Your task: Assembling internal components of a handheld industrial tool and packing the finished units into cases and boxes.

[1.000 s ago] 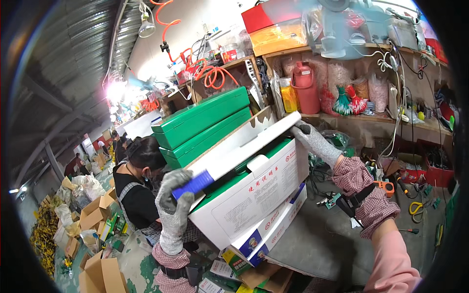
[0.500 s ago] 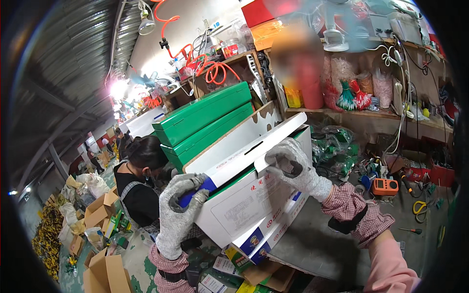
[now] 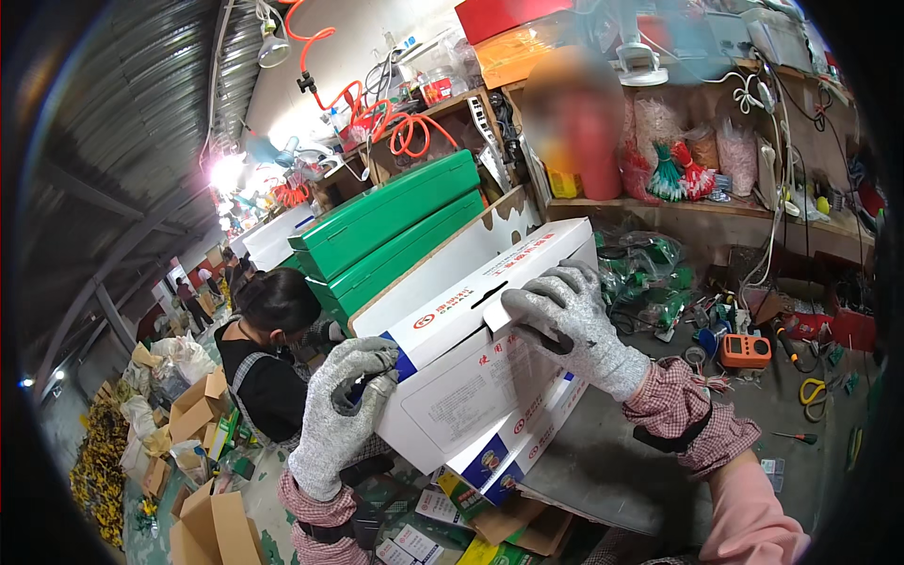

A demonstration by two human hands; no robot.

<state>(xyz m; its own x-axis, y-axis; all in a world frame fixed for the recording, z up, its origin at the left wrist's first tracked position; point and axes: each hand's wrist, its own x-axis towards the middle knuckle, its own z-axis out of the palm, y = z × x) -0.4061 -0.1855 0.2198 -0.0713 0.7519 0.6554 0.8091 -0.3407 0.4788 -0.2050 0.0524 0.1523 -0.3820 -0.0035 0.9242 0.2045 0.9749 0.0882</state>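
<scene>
A long white cardboard box (image 3: 461, 400) with blue corners and red print stands tilted before me, its lid folded over the top. My left hand (image 3: 344, 405), in a grey-coated work glove, grips the box's left end at the lid corner, fingers curled round it. On the front edge, my gloved right hand (image 3: 565, 325) holds a small white flap (image 3: 497, 315) between thumb and fingers, its other fingers resting on the lid. The inside of the box is hidden now. Beneath it lie more blue and white boxes (image 3: 513, 452), stacked.
Two green cases (image 3: 386, 217) are stacked behind the box. On the dark worktop (image 3: 650, 471) at right are an orange meter (image 3: 744, 351), yellow-handled scissors (image 3: 812, 391) and a screwdriver (image 3: 800, 437). A co-worker (image 3: 268, 348) bends at the left. Open cartons (image 3: 221, 527) stand on the floor.
The lid has come down over the front edge, hiding the green thing that showed inside. My right hand has shifted slightly, its fingers now lying further over the lid.
</scene>
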